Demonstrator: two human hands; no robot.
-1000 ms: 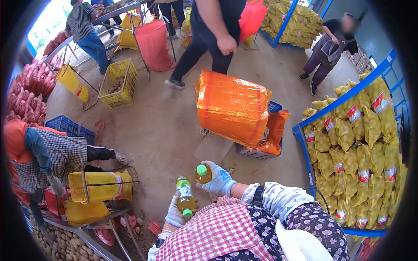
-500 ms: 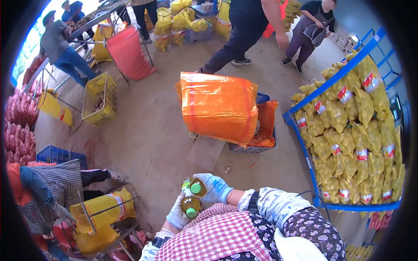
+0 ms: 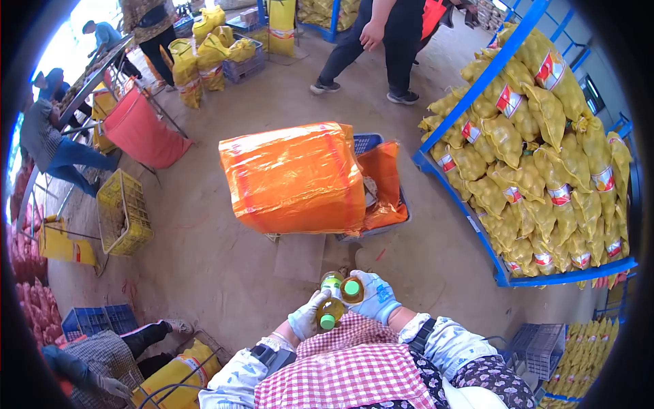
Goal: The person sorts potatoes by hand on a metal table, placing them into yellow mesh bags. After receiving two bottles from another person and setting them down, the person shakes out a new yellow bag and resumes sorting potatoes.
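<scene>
My left hand [image 3: 305,315], in a pale glove, is closed round a bottle of yellow-brown liquid with a green cap [image 3: 328,321]. My right hand [image 3: 376,298], gloved in white and blue, grips a second bottle with a green cap [image 3: 351,288]. A green and white label [image 3: 332,281] shows between the two, beside both hands. Both bottles are close together in front of the checked apron [image 3: 354,373]. Beyond them lies a large orange bag [image 3: 293,180], its open end over a blue crate [image 3: 368,142].
Filled yellow net sacks [image 3: 531,177] are stacked in a blue frame [image 3: 470,217] at the right. People [image 3: 392,48] stand or walk at the back. A yellow crate [image 3: 125,213] stands at the left, and another person [image 3: 102,358] bends at the lower left.
The view has turned, so the orange bag and the sack stack appear further left. The person at the back has walked on. Both hands still hold the bottles.
</scene>
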